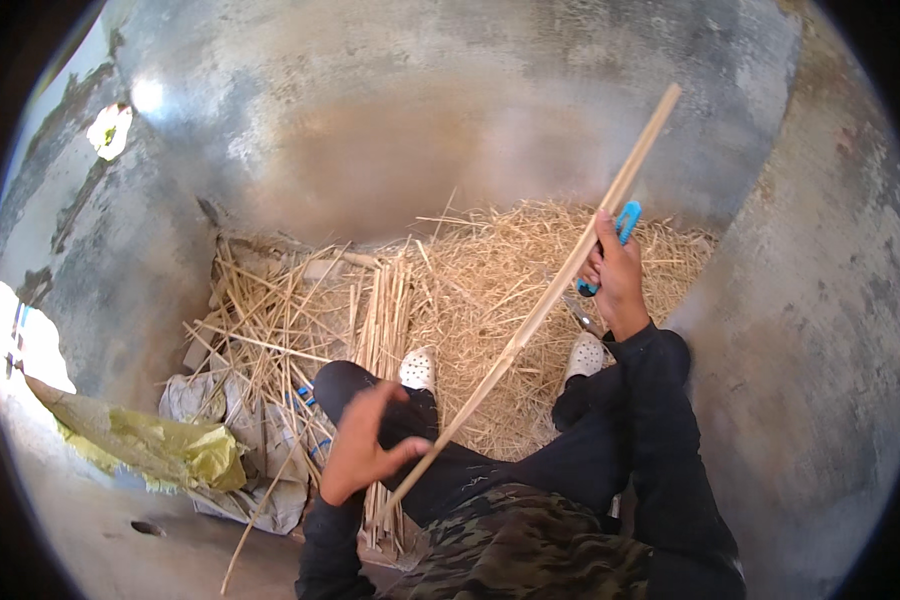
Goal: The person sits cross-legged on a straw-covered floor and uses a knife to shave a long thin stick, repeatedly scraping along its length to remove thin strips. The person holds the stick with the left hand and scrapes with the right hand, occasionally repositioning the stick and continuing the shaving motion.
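A long, pale bamboo strip (530, 325) slants across the view, its upper end by the far wall and its lower end near my lap. Closed around its upper part is my right hand (618, 278), which also holds a blue utility knife (628, 218); whether the blade is out, I cannot see. My left hand (368, 440) hovers over my left knee with thumb and fingers apart. The thumb is close to the strip's lower part, and I cannot tell if it touches. Beside my left leg lies a bundle of similar split strips (385, 310).
Pale shavings (500, 290) cover the floor around my white clogs (418, 368). Loose sticks (270, 300) lie in a tangle at the left, near a grey sack (280, 490) and a yellowish sheet (185, 450). A metal tool (583, 316) lies by my right foot. Concrete walls (420, 120) enclose the spot.
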A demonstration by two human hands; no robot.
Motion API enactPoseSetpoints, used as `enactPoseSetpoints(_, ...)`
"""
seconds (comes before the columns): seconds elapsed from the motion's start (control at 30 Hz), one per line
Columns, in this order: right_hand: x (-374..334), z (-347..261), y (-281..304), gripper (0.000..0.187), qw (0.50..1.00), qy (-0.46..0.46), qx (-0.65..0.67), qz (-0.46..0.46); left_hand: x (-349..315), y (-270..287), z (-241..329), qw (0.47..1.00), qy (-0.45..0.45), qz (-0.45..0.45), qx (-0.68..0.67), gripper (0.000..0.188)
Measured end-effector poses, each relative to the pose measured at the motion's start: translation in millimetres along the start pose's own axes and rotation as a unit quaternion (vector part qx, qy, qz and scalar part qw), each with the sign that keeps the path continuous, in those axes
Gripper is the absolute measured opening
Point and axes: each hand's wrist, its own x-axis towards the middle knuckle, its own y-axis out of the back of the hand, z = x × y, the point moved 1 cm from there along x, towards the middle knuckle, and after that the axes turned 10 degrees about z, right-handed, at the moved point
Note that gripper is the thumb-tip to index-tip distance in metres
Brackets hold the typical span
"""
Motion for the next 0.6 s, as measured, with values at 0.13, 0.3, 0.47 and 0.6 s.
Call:
enactPoseSetpoints(0.13,-6,4,-9,0.038,0.998,-0.043,-0.020,-0.038,-37,-41,-7,0.883,0.187,-0.221,-0.371,0.059)
enactPoseSetpoints(0.3,-11,37,-14,0.038,0.991,-0.094,-0.050,-0.086,-2,-83,4,0.806,0.250,-0.211,-0.494,0.045)
enactPoseSetpoints(0.47,-16,28,-9,0.058,0.865,0.235,-0.436,-0.078,27,-86,15,0.814,0.263,-0.162,-0.492,0.042)
enactPoseSetpoints(0.6,-59,36,-5,0.072,0.706,0.299,-0.607,-0.209,33,-72,13,0.850,0.262,-0.117,-0.442,0.043)
